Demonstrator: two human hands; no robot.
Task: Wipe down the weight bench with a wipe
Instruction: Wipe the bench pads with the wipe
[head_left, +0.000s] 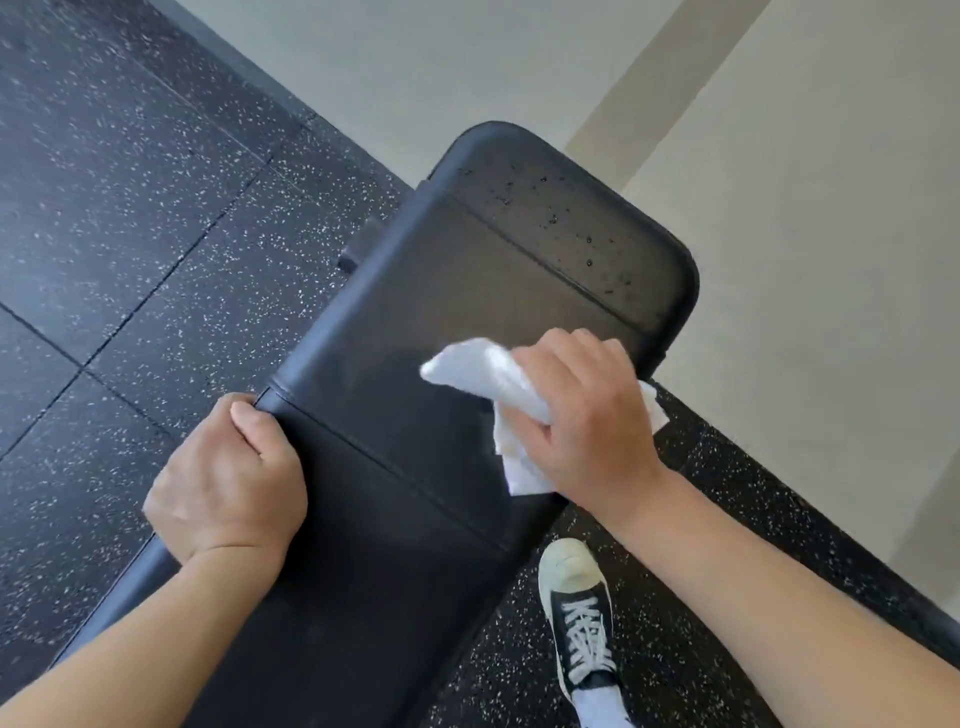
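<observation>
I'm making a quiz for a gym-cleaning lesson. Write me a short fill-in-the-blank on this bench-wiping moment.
1. The right hand holds a crumpled white ____ against the weight bench.
2. The left hand grips the bench's ____ edge.
3. The droplets sit on the pad section at the bench's ____ end.
4. One black sneaker stands on the speckled ____.

Missing words: wipe; left; far; floor

One bench (405, 364), its black pad split by two seams into three sections. One white wipe (483, 374). Two hands: the left hand (228, 483) and the right hand (587, 415). One shoe (579, 618), black with white laces. Many water droplets (550, 218) on the far section, too small to count.
</observation>
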